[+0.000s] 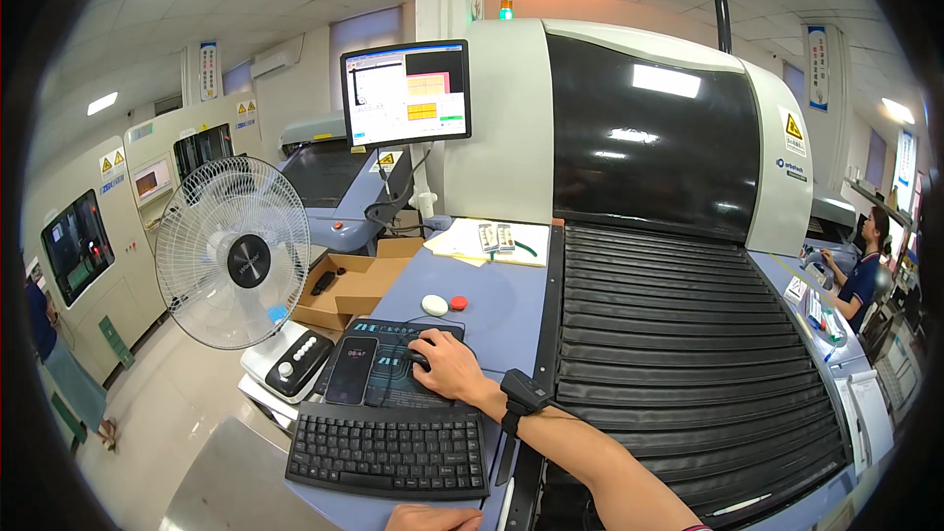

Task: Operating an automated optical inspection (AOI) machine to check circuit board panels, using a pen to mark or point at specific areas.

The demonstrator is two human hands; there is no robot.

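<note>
My right hand (447, 364) rests over a black computer mouse (421, 358), its fingers curled around it. The mouse sits on a dark printed mouse pad (403, 388). A black wrist unit with a cable is strapped to my right wrist. Left of the mouse a dark smartphone (351, 371) lies on the pad with its screen lit. The black keyboard (388, 449) is just in front of the pad. Only a part of my left hand (433, 518) shows at the lower edge, near the keyboard; its fingers are mostly cut off. Beyond the desk, a monitor (408, 93) displays software windows.
A large machine with a black ribbed bed (678, 334) stands to the right. A fan (246, 261) and a cardboard box (388, 273) are at the left. White and red round pieces (458, 303) and papers (447, 243) lie on the desk. A co-worker (863, 275) sits far right.
</note>
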